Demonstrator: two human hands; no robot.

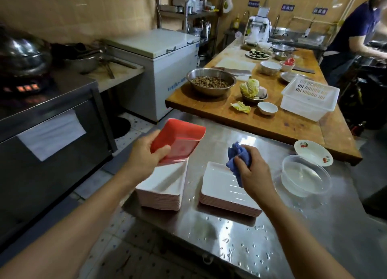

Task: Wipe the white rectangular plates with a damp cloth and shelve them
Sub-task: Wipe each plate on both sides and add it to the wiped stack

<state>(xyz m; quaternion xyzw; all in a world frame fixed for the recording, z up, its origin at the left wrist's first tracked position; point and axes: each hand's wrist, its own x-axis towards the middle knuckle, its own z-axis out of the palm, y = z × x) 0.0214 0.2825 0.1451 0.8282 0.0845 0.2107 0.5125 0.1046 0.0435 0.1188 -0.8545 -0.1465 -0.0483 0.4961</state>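
Drops of water bead the steel tabletop (219, 232) nearest me. On it stand two stacks of white rectangular plates, and I take the left stack (162, 191) as my mark. My left hand (146, 155) hangs just above its far end, and that grip is curled round the near edge of a plate (178, 141) tipped up so its red underside faces me, thumb on the red face, fingers behind. This plate is lifted off the left stack and slants away from me, its far corner out past the tabletop's edge.

To the right of the left stack, a bare strip of steel between them, lies the right stack (225, 191), lower, its top plate ribbed and wet-looking. My right hand (251, 169) hovers over the far right part of it, the grip bunched tight on a crumpled blue cloth (237, 158) that sticks out above and below the fingers; I cannot tell whether the cloth touches the plate beneath.

Further right of the left stack, beyond the right stack, a clear plastic bowl (304, 177) holds water, and a small plate with a cherry pattern (313, 153) leans just behind it. Beyond all these, a wooden table (272, 121) carries a steel bowl of nuts (210, 81), cabbage (250, 88) and a white basket (310, 97).
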